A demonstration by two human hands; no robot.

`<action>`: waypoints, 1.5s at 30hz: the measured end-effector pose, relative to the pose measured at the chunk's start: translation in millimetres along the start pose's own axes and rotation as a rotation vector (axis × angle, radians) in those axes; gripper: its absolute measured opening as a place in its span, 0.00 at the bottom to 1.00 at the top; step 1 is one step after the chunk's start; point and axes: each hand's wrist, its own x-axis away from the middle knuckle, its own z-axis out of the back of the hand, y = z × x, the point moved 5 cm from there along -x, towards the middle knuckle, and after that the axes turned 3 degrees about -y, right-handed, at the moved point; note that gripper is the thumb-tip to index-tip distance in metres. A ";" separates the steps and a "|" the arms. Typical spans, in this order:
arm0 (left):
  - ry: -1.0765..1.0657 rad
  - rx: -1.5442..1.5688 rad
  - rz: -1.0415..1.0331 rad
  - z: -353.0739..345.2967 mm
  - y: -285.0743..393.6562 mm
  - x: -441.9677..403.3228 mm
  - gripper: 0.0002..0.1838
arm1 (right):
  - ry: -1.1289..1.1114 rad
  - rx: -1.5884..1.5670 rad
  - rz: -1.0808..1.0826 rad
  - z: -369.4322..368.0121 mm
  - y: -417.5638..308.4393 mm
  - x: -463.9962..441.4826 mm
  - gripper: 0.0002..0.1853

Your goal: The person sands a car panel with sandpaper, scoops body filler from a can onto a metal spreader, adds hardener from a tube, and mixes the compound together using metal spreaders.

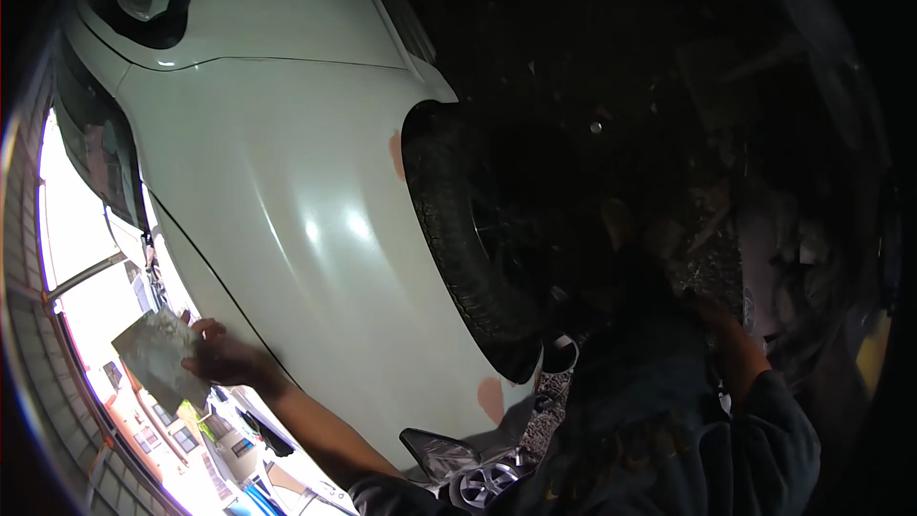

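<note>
Beside the pale car panel [315, 143], your left hand [227, 355] grips a flat, grey plate [158, 358] near one edge, with most of it reaching out past your fingers. Its face looks smeared or mottled. That one-sided hold is the likeliest trouble: if your fingers relax or the plate catches something, its free end could swing down, and a corner could mark the paint. Any loose residue on it could drop onto the panel too.

Your left forearm [315, 425] crosses in front of the panel, so leaning in could rub skin or sleeve against the surface; whether they touch, you cannot tell from here. The reddish patches, one at the wheel-arch edge [396, 155] and one lower down [491, 399], could smudge if still soft.

Your right hand [705, 310] is lost in shadow; its grip cannot be told. Reaching blindly near the tyre [449, 239], it could knock something unseen.
</note>
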 end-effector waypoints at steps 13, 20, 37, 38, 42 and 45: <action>-0.136 -0.771 -0.163 11.7 -7.2 3.7 0.36 | -0.044 0.282 0.602 -85.2 -241.1 -44.0 0.25; -0.030 -0.137 -0.165 -26.7 15.9 18.9 0.35 | -0.063 0.325 1.050 -207.0 -364.5 49.0 0.33; -0.157 0.029 -0.094 -28.4 6.9 15.7 0.25 | 0.153 0.813 1.429 -409.4 -434.7 114.1 0.35; -0.174 0.029 -0.100 -28.9 9.4 15.9 0.25 | 0.151 0.779 1.432 -409.3 -432.5 115.5 0.36; -0.154 -0.097 -0.136 -27.1 10.1 15.0 0.25 | 0.264 0.769 1.432 -420.1 -417.6 119.3 0.39; -0.116 -0.005 -0.071 -29.9 14.0 18.5 0.25 | 0.342 0.800 1.409 -422.7 -410.9 124.0 0.39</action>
